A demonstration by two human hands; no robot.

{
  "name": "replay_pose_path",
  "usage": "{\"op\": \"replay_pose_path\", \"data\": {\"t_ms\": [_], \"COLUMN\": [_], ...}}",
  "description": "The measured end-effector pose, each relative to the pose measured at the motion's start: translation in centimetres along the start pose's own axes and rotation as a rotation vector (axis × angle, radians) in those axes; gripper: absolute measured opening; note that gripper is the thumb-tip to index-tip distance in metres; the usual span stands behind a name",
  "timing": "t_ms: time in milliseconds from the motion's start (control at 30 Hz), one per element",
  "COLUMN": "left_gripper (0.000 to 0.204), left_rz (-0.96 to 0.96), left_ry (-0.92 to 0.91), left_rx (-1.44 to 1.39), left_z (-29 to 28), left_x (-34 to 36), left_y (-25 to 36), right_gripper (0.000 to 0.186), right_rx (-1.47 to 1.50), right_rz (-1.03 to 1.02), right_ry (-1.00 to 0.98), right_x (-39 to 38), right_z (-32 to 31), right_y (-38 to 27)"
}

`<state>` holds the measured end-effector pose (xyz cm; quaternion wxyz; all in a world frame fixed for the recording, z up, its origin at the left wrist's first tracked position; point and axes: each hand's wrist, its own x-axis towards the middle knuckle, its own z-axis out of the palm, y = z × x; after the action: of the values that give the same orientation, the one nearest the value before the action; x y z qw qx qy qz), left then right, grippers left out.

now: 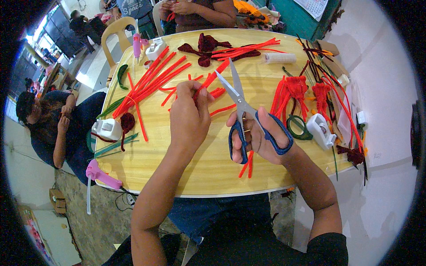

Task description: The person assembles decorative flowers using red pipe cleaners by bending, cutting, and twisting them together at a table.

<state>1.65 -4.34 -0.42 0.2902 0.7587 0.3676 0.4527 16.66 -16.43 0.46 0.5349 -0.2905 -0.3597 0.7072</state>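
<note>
My left hand (191,115), fingers closed, pinches a bundle of bright red fuzzy strips (222,66) that angles up to the right. My right hand (259,135) grips blue-handled scissors (236,86), thumb and fingers in the loops. The steel blades are slightly parted and point up and left, beside the red strips; I cannot tell whether they touch them. More loose red strips (155,80) lie on the light wooden table (133,168) around my hands, and a couple (250,166) stick out below my right hand.
Glue guns (102,175) and tape dispensers (106,128) lie at the left. Dark red pieces (206,48) and a white roll (278,58) are at the back. Red bunches (295,88) and another dispenser (319,131) sit right. Co-workers (57,128) are at left and across the table (204,13).
</note>
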Motion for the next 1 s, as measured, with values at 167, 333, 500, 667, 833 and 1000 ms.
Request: {"op": "replay_pose_path", "data": {"t_ms": [167,333,500,667,833,1000], "left_gripper": [0.014,0.015,0.018,0.021,0.019,0.02], "left_rz": [0.021,0.009,0.049,0.101,0.001,-0.029], "left_ry": [0.016,0.001,-0.11,-0.209,-0.273,-0.251], "left_rx": [0.003,-0.023,0.164,0.154,-0.027,0.028], "left_z": [0.0,0.1,-0.1,0.8,2.1,1.2], "left_x": [0.0,0.0,-0.6,-2.1,-2.3,-2.1], "left_y": [-0.2,-0.2,1.1,1.9,2.2,1.7], "right_gripper": [0.064,0.066,0.064,0.062,0.06,0.041], "right_rx": [-0.026,-0.012,0.105,0.283,0.183,-0.065], "right_rz": [0.002,0.021,-0.084,-0.203,-0.26,-0.385], "right_ry": [-0.053,-0.063,-0.028,0.085,0.146,0.397], "right_x": [0.0,0.1,0.3,0.4,-0.1,-0.2], "right_z": [-0.2,-0.4,-0.4,0.5,0.5,0.7], "right_y": [0.1,0.3,-0.2,-0.8,-0.5,-0.7]}}
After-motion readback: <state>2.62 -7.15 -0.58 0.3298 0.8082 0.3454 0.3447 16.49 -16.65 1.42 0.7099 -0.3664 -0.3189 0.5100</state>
